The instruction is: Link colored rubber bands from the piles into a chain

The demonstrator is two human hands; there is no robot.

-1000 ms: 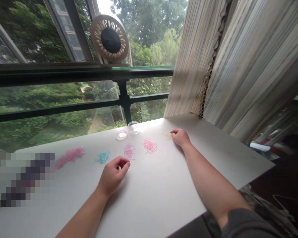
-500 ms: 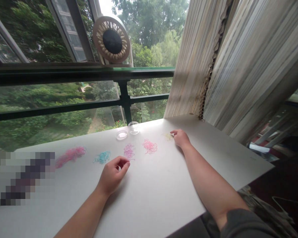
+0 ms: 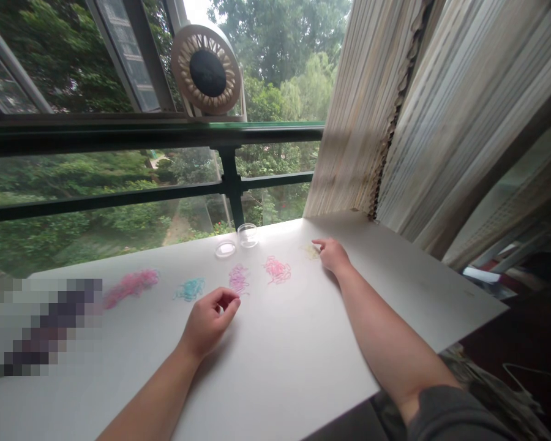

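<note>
My left hand (image 3: 211,320) hovers low over the white table with thumb and index fingertip together. Whatever may be between those fingertips is too small to make out. Just beyond them lies a loose pile of purple rubber bands (image 3: 238,277). On the right, my right hand (image 3: 333,255) rests at a small pile of pale yellow rubber bands (image 3: 311,250) and partly covers it. Its index finger is stretched out over the pile; the other fingers are mostly hidden. Between the hands sits a pink pile of rubber bands (image 3: 277,269), and a blue pile (image 3: 190,289) is left of my left hand.
A longer mixed heap of pink rubber bands (image 3: 132,286) lies farther left, beside a blurred-out patch. At the table's (image 3: 275,355) back edge stand a clear round container (image 3: 247,236) and a clear lid (image 3: 225,250). Behind are a railing, a fan (image 3: 207,72) and curtains (image 3: 362,110).
My right index finger has straightened and lifted slightly over the yellow pile. My left hand has stayed in nearly the same place.
</note>
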